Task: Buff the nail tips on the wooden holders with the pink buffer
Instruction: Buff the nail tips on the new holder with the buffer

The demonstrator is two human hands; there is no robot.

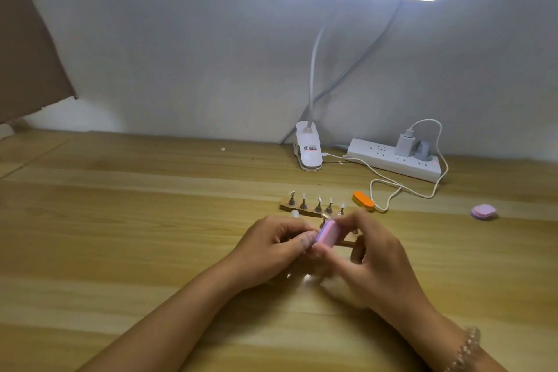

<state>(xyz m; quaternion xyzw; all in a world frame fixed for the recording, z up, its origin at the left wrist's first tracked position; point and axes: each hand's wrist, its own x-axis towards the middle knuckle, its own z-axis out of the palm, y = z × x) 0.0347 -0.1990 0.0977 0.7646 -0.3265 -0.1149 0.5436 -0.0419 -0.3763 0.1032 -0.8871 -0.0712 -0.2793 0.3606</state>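
Pink buffer [326, 235]: raised just above the table [120, 220], tilted on edge between both hands, in front of the wooden holders
Right hand [373, 254]: fingers curled over the buffer's right end, thumb below it, a firm pinch
Left hand [271, 248]: fingers bent in toward the thumb, which sits at the buffer's left edge; whatever it pinches is hidden, so I cannot tell what it holds
Far wooden holder [285, 206]: lies flat with 5 small metal stands, each carrying a pale nail tip [304, 196]
Near wooden holder [347, 243]: mostly covered by the hands, only a strip shows
Step in hand: probably buffing 1 tip, with the left hand steadying it against the buffer
Doing it well: short, light strokes along the tip's curve; brace the tip close to its base so it neither flexes nor pops off its stand; turn the buffer to reach both side edges; keep wrists low and clear of the row behind
Risk: too much pressure could thin or flick away a tip; 1 loose tip [295, 214] already lies beside the far holder
Elsewhere: orange buffer [363, 200] near the far holder, lilac block [483, 211] well off to the right
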